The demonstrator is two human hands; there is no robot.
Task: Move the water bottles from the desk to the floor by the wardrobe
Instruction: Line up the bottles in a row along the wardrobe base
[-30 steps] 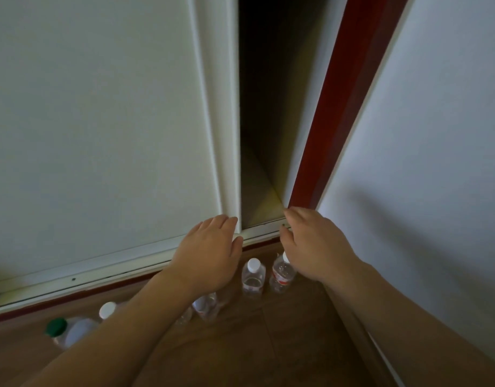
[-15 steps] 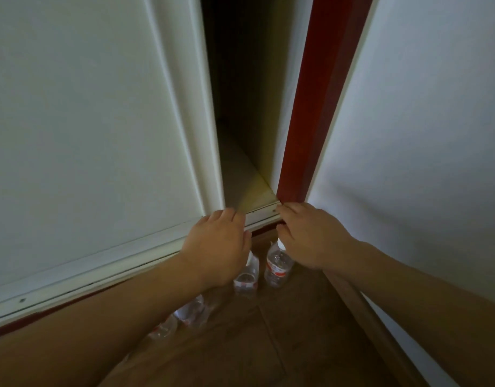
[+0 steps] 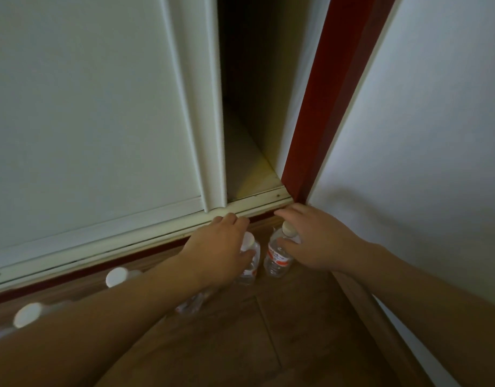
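Water bottles (image 3: 277,260): clear, white-capped, red-labelled | left hand (image 3: 218,252) grasps one | right hand (image 3: 319,244) another

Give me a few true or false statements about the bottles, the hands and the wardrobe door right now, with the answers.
1. The left bottle and the right bottle stand upright on the wooden floor. True.
2. The wardrobe door is shut all the way. False: a dark gap is open between it and the red frame.
3. The right bottle's cap is green. False: it is white.
4. The right hand is at the right bottle, the left hand at the left bottle. True.
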